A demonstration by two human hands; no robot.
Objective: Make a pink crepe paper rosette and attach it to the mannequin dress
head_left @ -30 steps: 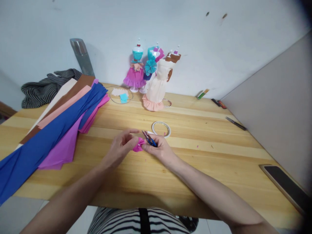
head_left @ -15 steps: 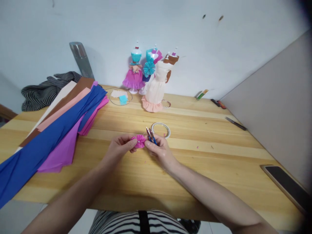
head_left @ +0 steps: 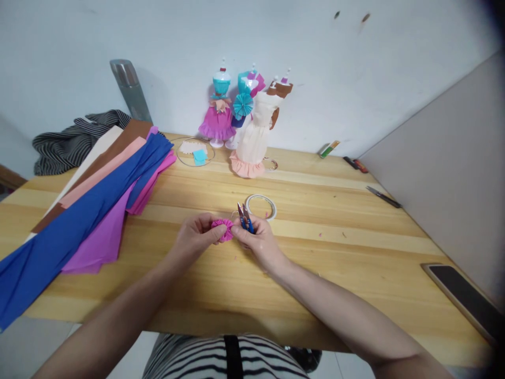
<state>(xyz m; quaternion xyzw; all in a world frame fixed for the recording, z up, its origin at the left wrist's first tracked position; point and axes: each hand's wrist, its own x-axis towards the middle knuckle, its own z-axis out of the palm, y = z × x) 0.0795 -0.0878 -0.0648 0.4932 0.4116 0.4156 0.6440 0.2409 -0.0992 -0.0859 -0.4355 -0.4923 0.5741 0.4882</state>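
Between my two hands is a small pleated pink crepe-paper rosette [head_left: 226,235]. My left hand [head_left: 194,235] is closed on its left side, the thumb lying over the middle. At the right edge, the thumb and finger of my right hand [head_left: 260,243] pinch the same rosette. That hand also keeps a pair of blue-handled thread snips [head_left: 247,222] tucked in its fingers, blades pointing up and away. Just behind the snips lies a white roll of tape [head_left: 274,209]. The lower fingers of both hands are partly hidden.
Folded crepe paper [head_left: 98,195] in several colours covers the table's left side. Dress forms in paper outfits [head_left: 252,139] stand against the wall. A wire ring [head_left: 179,157] lies beside them. At the right are a dark pen-like tool [head_left: 384,197] and a phone [head_left: 460,297].
The rosette has tilted and bunched up, and my left thumb has slid over its centre, hiding the white bead seen before. The snips stay in my right hand.
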